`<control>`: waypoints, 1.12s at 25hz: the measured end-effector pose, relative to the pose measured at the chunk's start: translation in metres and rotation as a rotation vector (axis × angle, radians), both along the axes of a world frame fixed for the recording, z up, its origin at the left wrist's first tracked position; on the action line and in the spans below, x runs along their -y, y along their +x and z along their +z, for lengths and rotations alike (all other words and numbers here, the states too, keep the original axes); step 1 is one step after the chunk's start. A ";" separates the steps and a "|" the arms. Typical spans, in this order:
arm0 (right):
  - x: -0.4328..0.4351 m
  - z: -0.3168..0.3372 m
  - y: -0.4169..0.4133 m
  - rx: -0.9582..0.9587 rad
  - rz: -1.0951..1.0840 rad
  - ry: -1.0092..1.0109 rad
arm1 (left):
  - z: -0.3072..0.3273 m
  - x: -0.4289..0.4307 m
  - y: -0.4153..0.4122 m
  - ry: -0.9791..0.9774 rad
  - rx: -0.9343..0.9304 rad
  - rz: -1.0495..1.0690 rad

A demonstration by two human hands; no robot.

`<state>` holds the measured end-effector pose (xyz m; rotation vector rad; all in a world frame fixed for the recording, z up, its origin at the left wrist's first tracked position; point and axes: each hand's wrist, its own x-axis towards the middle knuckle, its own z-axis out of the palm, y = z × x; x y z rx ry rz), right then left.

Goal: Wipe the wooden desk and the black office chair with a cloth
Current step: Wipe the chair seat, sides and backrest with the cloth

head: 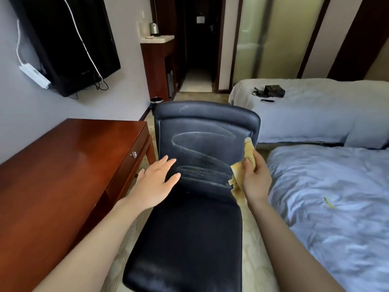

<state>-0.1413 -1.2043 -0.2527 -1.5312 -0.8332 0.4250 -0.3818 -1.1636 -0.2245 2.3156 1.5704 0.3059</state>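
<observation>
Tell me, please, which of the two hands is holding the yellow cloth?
The right hand grips the yellow cloth; the left hand is spread and empty.

Hotel guest room, twin layout. Two beds in matching grey-blue bedding: near bed [336, 197] just right of the right hand [255, 178], far bed [305, 114] beyond it. Left of the left hand [155, 182], a polished wooden worktop [63, 165] with a drawer lock [134, 154]; wall-mounted TV [69, 43] above it. Well ahead of both hands: dark cabinet [157, 66] with a pale top carrying a kettle [154, 28], waste bin [156, 101] at its foot, narrow entry passage [197, 76], frosted glass panels [273, 39] to its right. Pale carpet [259, 249] underfoot.
</observation>
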 end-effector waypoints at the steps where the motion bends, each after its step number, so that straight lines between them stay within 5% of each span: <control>1: -0.020 0.004 0.006 0.002 -0.015 -0.004 | 0.005 -0.018 0.004 0.008 0.009 0.001; 8: -0.130 0.002 0.073 0.167 -0.023 -0.027 | 0.010 -0.113 0.056 -0.018 0.008 -0.002; 16: -0.269 0.013 0.174 1.024 0.296 -0.070 | -0.024 -0.177 0.151 -0.078 0.057 0.203; 22: -0.332 0.002 0.193 1.187 0.531 0.011 | -0.045 -0.189 0.212 -0.167 0.132 0.421; 28: -0.354 -0.009 0.194 1.254 0.505 0.193 | -0.048 -0.167 0.197 -0.187 0.144 0.606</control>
